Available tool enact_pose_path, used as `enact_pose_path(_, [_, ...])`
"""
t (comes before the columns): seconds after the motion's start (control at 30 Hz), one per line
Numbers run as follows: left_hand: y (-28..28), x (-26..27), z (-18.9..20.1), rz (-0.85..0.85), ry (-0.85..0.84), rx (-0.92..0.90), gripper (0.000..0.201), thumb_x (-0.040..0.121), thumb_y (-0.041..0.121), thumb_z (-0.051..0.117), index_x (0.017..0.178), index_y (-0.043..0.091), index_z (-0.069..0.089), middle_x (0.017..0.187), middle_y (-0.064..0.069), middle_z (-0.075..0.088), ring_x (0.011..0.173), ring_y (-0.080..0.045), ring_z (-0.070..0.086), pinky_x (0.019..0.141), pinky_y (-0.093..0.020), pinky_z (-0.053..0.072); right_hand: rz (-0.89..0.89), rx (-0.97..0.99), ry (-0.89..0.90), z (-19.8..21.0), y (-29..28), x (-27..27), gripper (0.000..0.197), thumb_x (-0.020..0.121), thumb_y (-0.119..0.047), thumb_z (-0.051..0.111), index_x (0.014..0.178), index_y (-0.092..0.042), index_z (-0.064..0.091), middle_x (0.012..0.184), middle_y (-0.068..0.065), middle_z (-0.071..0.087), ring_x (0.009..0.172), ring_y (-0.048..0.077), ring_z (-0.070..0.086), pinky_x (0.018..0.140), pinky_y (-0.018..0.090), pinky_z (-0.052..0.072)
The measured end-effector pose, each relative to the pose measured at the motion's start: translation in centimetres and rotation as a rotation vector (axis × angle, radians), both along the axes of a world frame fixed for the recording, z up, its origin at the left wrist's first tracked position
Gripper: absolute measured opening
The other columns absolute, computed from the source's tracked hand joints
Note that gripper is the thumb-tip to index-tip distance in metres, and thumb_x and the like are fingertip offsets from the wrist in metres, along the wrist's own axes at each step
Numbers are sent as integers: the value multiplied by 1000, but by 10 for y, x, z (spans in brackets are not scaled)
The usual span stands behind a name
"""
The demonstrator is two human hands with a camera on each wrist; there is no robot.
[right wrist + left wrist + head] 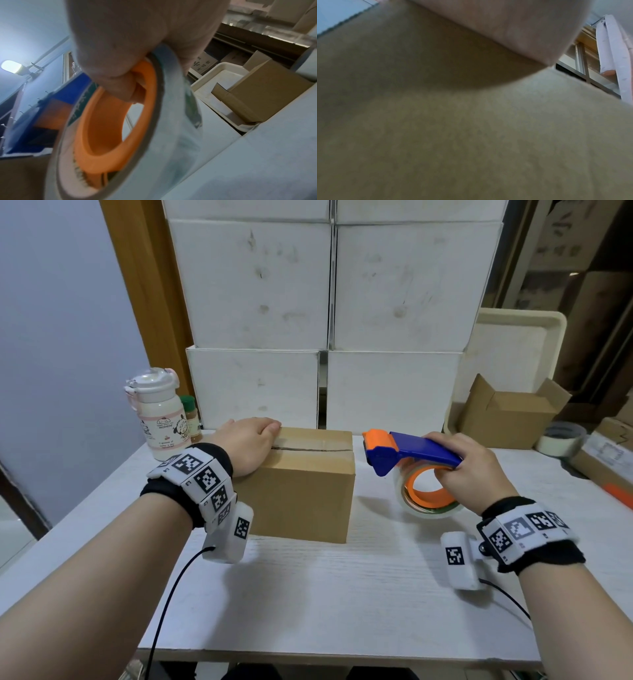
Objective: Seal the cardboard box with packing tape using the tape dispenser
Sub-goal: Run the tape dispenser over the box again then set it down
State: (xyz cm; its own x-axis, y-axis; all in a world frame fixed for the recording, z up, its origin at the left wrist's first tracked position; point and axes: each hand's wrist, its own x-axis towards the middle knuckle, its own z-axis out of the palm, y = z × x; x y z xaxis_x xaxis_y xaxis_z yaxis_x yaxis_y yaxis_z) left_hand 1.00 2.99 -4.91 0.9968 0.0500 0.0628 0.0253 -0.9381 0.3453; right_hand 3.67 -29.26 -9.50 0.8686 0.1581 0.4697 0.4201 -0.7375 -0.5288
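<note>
A brown cardboard box (pixel 301 491) stands on the white table (pixel 342 594), its top flaps closed with a seam running left to right. My left hand (pixel 250 443) lies on the box's top left corner, fingers curved over the far edge. In the left wrist view the box wall (pixel 471 135) fills the frame under my palm (pixel 513 27). My right hand (pixel 476 470) grips the blue and orange tape dispenser (pixel 411 453), held in the air just right of the box. Its clear tape roll (pixel 171 142) on an orange core hangs below my fingers (pixel 120 88).
White boxes (pixel 329 302) are stacked at the back. A white bottle (pixel 161 412) stands at the back left beside a small spice jar (pixel 191 416). At the right are an open cardboard box (pixel 510 416), a cream tray (pixel 520 347) and a spare tape roll (pixel 561 438).
</note>
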Motion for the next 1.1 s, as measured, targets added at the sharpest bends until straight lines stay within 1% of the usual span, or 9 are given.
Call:
enact_pose_path(0.13, [0,1,0,-6,3,4,45,103,37,20,142,26,38,148,1,40,138,-21,35,119,-39,19,8,-29,69,0,2,2,53,77,5,55,122,-21,59,101,3,56,91,17,51,81,24,35])
enact_pose_path(0.27, [10,4,1,12,15,-16,45,101,42,23,140,28,41,146,1,43,134,-23,39,115,-41,26,40,-49,107,2,8,0,51,79,-6,59,127,-22,54,107,2,53,95,15,50,85,22,34])
enact_pose_path(0.43, [25,0,5,49,21,-59,45,100,41,27,139,26,43,145,0,45,132,-23,41,114,-38,29,100,-30,128,-2,25,4,52,79,-11,60,129,-23,51,110,2,54,98,14,51,86,21,34])
enact_pose_path(0.57, [26,-2,8,60,25,-100,43,102,35,29,139,20,44,144,-2,46,132,-22,41,111,-34,27,131,-5,143,-5,35,4,57,73,-22,57,129,-23,49,112,-1,53,104,15,50,89,23,37])
enact_pose_path(0.67, [24,2,10,68,-3,-82,41,101,34,32,137,22,45,143,-2,47,133,-24,41,115,-37,27,139,-4,161,-7,36,4,62,68,-28,51,129,-25,48,114,-4,53,108,13,48,91,23,37])
enact_pose_path(0.77, [9,3,13,60,-43,-47,38,99,36,36,135,32,45,148,1,41,141,-27,30,118,-46,22,142,5,179,-8,36,3,61,68,-28,50,129,-26,48,115,-5,53,109,12,47,91,24,38])
enact_pose_path(0.83, [-12,3,15,4,-68,-40,37,99,33,35,134,33,45,149,4,39,143,-26,24,119,-44,17,147,10,188,-8,37,3,60,68,-28,50,128,-26,48,114,-5,53,108,13,47,90,24,39])
enact_pose_path(0.97, [-54,7,10,-120,-91,-102,38,101,24,30,133,24,50,142,2,47,135,-18,38,120,-37,16,157,30,188,-7,37,3,57,71,-25,53,128,-26,49,114,-3,53,109,13,48,92,26,40])
enact_pose_path(1.1, [-55,9,-1,-148,-56,-122,40,102,28,27,136,22,48,143,3,47,134,-18,40,118,-37,21,165,83,220,-7,34,3,52,78,-12,60,127,-26,51,115,-3,54,109,15,50,93,28,42])
